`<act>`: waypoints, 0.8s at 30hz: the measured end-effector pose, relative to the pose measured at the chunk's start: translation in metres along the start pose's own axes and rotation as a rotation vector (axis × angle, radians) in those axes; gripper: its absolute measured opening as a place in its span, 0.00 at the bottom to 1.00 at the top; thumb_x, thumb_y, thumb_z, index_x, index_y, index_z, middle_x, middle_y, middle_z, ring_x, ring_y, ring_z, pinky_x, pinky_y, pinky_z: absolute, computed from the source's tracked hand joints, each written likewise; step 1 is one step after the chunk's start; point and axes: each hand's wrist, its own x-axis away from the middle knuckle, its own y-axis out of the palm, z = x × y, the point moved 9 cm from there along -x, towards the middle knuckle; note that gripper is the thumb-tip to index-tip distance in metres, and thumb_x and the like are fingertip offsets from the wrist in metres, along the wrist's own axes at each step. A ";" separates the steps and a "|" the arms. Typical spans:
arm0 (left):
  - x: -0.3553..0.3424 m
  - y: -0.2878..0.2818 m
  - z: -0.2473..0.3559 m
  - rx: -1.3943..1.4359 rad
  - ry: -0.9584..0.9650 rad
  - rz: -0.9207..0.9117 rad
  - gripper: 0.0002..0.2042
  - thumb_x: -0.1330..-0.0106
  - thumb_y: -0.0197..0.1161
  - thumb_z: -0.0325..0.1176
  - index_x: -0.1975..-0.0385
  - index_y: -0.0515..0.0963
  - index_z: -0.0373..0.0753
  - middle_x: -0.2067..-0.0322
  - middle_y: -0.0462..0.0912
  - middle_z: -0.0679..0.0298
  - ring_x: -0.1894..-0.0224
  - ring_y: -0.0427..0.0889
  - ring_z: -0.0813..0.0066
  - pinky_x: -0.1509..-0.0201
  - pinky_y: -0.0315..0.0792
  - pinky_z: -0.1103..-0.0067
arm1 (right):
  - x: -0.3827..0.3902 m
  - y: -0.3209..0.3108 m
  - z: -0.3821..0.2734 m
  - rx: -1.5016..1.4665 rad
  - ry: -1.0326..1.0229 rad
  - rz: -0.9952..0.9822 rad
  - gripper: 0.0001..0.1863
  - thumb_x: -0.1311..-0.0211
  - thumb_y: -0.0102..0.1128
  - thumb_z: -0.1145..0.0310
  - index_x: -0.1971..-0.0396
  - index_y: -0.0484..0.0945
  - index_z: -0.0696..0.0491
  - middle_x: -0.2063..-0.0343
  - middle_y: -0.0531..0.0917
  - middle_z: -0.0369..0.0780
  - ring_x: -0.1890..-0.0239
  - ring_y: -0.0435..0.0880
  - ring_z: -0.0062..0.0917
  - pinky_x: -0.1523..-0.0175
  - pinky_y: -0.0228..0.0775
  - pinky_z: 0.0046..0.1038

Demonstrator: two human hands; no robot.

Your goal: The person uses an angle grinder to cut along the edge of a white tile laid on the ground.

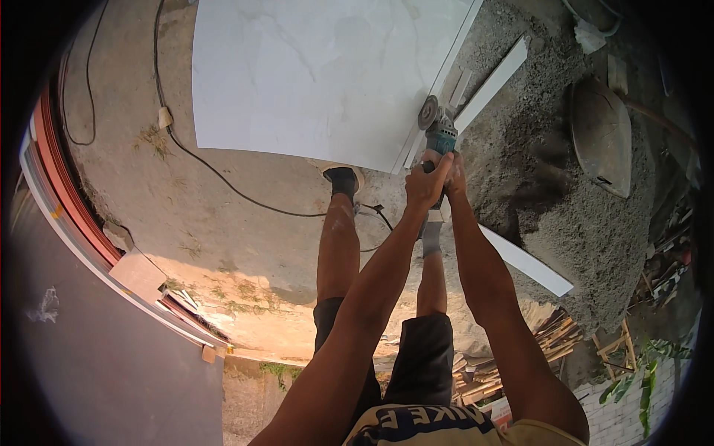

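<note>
An angle grinder (442,138) with a teal body is held out in front of me by both hands. Its round disc (428,112) sits at the right edge of a large white marbled tile slab (312,82); whether it touches the slab I cannot tell. Fingers of my left hand (426,183) are closed around the grinder's body. My right hand (457,178) grips it from the other side, its fingers partly hidden. Along the slab's right edge runs a narrow strip (425,123). A loose white strip (494,85) lies just right of the disc.
Another white strip (528,262) lies right of my feet. A black cable (245,195) with a pale connector (165,117) crosses the concrete. Grey sand (565,245) is heaped at right, with a shovel blade (601,134) on it. Scrap wood (513,364) is piled behind me.
</note>
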 end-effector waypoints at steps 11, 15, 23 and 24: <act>-0.004 -0.011 -0.015 -0.022 -0.038 0.023 0.48 0.51 0.62 0.72 0.57 0.80 0.20 0.58 0.83 0.39 0.52 0.84 0.49 0.47 0.75 0.67 | 0.003 0.012 -0.007 0.169 0.207 -0.134 0.11 0.36 0.56 0.62 0.56 0.77 0.49 0.63 0.79 0.37 0.57 0.77 0.32 0.48 0.67 0.37; -0.002 -0.007 -0.020 -0.025 -0.045 -0.072 0.55 0.53 0.61 0.75 0.49 0.74 0.16 0.52 0.78 0.32 0.46 0.80 0.40 0.42 0.73 0.62 | 0.017 0.022 0.016 0.100 0.208 -0.084 0.15 0.33 0.54 0.61 0.49 0.73 0.49 0.53 0.77 0.37 0.47 0.75 0.30 0.38 0.63 0.36; -0.007 -0.006 -0.021 -0.021 -0.018 -0.009 0.51 0.52 0.62 0.74 0.54 0.77 0.18 0.56 0.81 0.35 0.49 0.82 0.45 0.45 0.74 0.64 | 0.014 0.023 0.015 0.251 0.277 -0.187 0.18 0.30 0.50 0.64 0.44 0.68 0.52 0.51 0.76 0.38 0.44 0.74 0.29 0.38 0.65 0.32; -0.008 -0.009 -0.021 -0.021 -0.003 0.027 0.47 0.51 0.62 0.72 0.59 0.80 0.20 0.60 0.84 0.38 0.53 0.84 0.49 0.48 0.75 0.66 | 0.013 0.022 0.003 0.392 0.229 -0.208 0.18 0.30 0.50 0.64 0.44 0.67 0.52 0.51 0.76 0.38 0.45 0.74 0.29 0.39 0.66 0.32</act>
